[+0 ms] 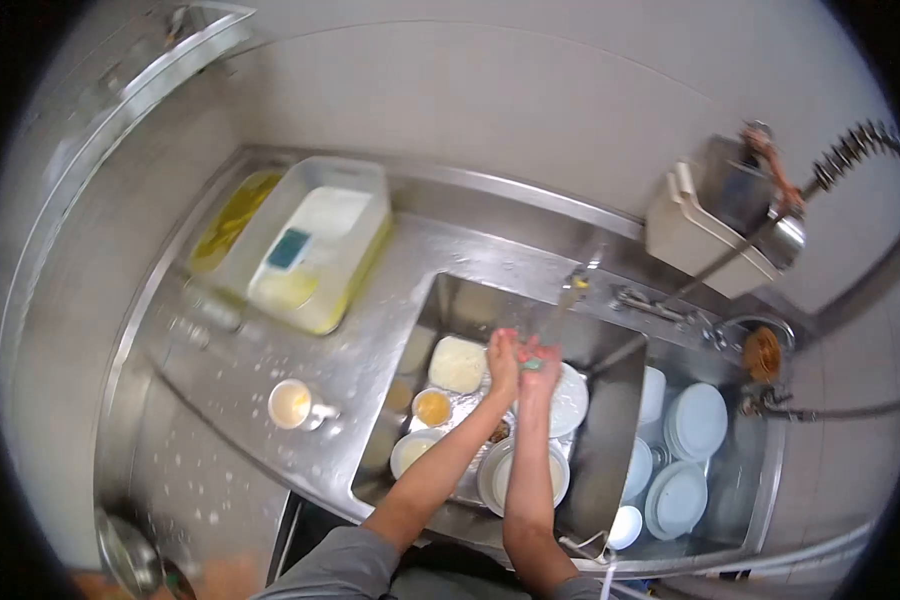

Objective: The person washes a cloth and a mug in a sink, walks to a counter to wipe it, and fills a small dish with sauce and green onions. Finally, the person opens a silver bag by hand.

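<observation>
My left hand (504, 352) is over the left sink basin (595, 420), its fingers stretched toward the tap. Right beside it, my right hand (544, 372) has a small green piece (532, 365) at its palm, with the fingers partly curled; the exact kind of thing is too small to make out. A white plate (568, 400) lies under the right hand. Below the forearms, the basin holds a square white dish (458, 364), a small bowl with an orange-yellow inside (432, 407), a white bowl (415, 452) and a larger round bowl (490, 478).
A tap (576, 283) stands behind the basin. Stacked white plates (695, 422) sit in the right basin. On the left counter are a plastic tub (360, 180) with a green sponge (289, 249) and a white mug (291, 404). A beige container (705, 240) and a sprayer hose (855, 160) are at right.
</observation>
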{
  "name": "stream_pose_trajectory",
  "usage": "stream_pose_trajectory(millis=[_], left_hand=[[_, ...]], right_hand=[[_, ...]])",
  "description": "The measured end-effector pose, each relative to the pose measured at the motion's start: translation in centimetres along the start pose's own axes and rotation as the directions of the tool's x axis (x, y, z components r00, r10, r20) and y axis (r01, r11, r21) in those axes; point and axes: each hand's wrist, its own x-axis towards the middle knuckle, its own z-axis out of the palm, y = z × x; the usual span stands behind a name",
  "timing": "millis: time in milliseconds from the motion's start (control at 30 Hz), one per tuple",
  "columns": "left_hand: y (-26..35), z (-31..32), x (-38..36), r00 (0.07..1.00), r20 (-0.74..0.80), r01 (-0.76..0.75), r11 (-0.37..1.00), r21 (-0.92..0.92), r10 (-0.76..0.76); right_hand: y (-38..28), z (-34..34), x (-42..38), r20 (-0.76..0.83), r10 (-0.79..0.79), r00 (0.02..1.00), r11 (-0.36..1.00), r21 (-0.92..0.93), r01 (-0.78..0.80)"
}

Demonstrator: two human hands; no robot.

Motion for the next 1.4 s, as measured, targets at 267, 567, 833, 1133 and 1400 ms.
stream_pose_trajectory(millis=[267, 567, 833, 1133, 1400], left_hand=[[4.3, -4.6, -1.4, 0.37, 0.69, 0.689, 0.682, 0.245, -0.622], [-1.5, -7.2, -3.9, 0.709, 0.335, -0.364, 0.085, 0.928, -0.621], [-13.2, -14.3, -6.7, 0.789, 0.164, -0.299, -0.136, 0.945, -0.593], [0.0, -12.5, -8.1, 0.879, 0.39, -0.386, 0.07, 0.92, -0.273], [25.8, -15.8, -13.7, 0.922, 0.365, -0.387, 0.332, 0.86, 0.128]], right_hand=[[-1.1, -3.1, -12.1, 0.834, -0.275, 0.477, 0.28, -0.405, 0.87], [-0.7, -11.6, -11.3, 0.686, 0.614, -0.391, -0.09, 0.553, 0.829], [5.4, -20.8, -2.8, 0.449, 0.759, -0.472, -0.177, 0.84, 0.513], [9.7, -18.7, -5.7, 0.351, 0.934, 0.071, -0.297, 0.648, 0.702], [12.1, -8.2, -10.6, 0.719, 0.692, -0.067, -0.188, 0.268, 0.945]])
